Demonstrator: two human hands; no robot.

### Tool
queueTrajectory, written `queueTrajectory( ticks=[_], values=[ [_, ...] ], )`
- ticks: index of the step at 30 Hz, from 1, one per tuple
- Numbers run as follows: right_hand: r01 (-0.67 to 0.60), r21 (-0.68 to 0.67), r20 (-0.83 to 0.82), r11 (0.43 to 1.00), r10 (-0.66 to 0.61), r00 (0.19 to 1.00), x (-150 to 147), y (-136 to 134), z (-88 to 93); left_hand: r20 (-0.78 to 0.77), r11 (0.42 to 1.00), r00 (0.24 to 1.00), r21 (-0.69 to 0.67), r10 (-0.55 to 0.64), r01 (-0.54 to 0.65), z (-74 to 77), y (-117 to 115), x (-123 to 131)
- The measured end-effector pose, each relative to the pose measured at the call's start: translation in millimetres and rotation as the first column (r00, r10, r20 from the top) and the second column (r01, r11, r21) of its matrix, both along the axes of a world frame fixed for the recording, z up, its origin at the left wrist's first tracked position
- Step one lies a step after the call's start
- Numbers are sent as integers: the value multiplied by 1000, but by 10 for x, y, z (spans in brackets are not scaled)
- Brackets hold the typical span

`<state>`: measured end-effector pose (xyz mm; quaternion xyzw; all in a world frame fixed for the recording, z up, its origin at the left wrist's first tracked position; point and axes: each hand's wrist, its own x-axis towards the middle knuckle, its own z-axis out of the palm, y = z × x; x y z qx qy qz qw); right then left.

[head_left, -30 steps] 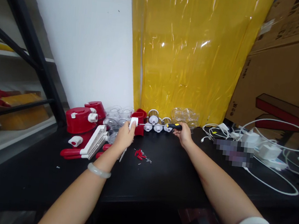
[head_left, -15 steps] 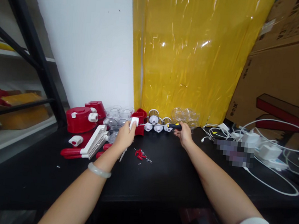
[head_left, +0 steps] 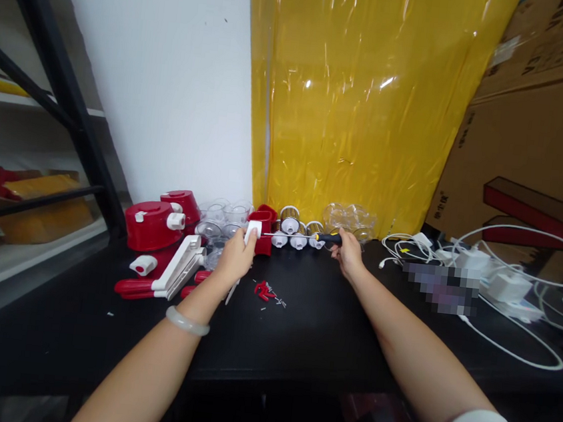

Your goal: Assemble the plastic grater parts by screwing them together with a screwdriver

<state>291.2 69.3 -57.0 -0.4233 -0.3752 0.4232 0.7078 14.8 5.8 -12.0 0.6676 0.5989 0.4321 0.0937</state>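
Observation:
My left hand [head_left: 237, 257] is closed round a white plastic part [head_left: 253, 229], held upright above the table; my fingers hide much of it. In my right hand [head_left: 350, 253] is a screwdriver [head_left: 329, 239] with a black and yellow handle, held level. Its thin shaft points left, and the tip reaches the white part; whether it sits on a screw is too small to tell. Below the hands, small red pieces [head_left: 264, 291] and several small screws [head_left: 280, 301] lie on the black table [head_left: 319, 336].
Red housings [head_left: 148, 225], white arms with red handles [head_left: 177, 270] and clear plastic cups [head_left: 221, 213] stand at the left. Behind the hands are a red part [head_left: 265, 217] and several metal drums with white ends [head_left: 290, 225]. White cables and chargers [head_left: 508, 285] lie at the right.
The screwdriver's handle has turned in my right hand: less of its yellow marking shows now. Both hands and the white part stay in nearly the same place.

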Motion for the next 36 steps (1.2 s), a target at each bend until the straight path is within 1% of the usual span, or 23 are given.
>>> queueTrajectory(
  ticks=[4,8,10,13,15,18,27,36],
  values=[
    [43,14,57,999,-44,997,6,9,-27,-26,1000,1000,9,13,-13,-11,16,-5],
    [76,33,90,997,-79,993,7,8,-25,-6,1000,1000,-6,8,-8,-22,23,-9],
    [66,-6,56,998,-65,996,1,-2,0,5,1000,1000,-13,1,-1,-23,23,-10],
    [4,-88,-32,996,-7,999,-15,-28,52,-4,1000,1000,9,2,-2,-23,24,-14],
    [-25,-103,-71,994,18,997,-26,-47,81,-14,1000,1000,21,4,-4,-25,26,-17],
    [-28,-95,-100,995,18,995,-32,-60,97,-9,1000,1000,9,4,-4,-29,31,-21],
    [-20,-65,-73,998,15,997,-9,-17,45,14,1000,1000,-5,-3,3,-25,24,-12],
    [6,-93,-41,996,-10,999,-33,-58,87,12,1000,1000,-3,-3,3,-7,9,-9]
  ],
)
